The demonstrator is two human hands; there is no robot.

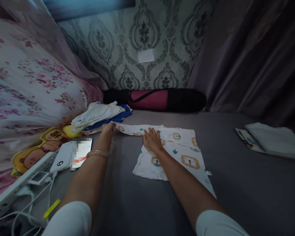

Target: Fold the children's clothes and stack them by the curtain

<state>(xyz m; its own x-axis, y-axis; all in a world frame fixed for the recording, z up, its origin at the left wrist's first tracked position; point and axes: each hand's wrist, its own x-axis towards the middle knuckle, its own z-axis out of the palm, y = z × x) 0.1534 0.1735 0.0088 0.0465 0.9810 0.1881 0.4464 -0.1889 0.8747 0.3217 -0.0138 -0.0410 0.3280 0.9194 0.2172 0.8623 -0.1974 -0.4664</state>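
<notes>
A white child's shirt (172, 153) printed with lion heads and green leaves lies on the grey sheet in front of me. One long sleeve stretches out to the left, and its end is pinched in my left hand (109, 126). Flat on the upper part of the shirt, near where the sleeve begins, rests my right hand (152, 139) with its fingers spread. My right forearm crosses over the shirt and covers part of its lower area. A small tag sticks out at the shirt's right edge.
Crumpled clothes (98, 114) lie beyond my left hand. To the left are a phone (82, 152), a white power bank (62, 157), a power strip (22, 180) with cables, and a yellow cushion (39, 150). A black-and-pink bag (154, 99) lies along the wall. Folded cloths (275, 139) lie right.
</notes>
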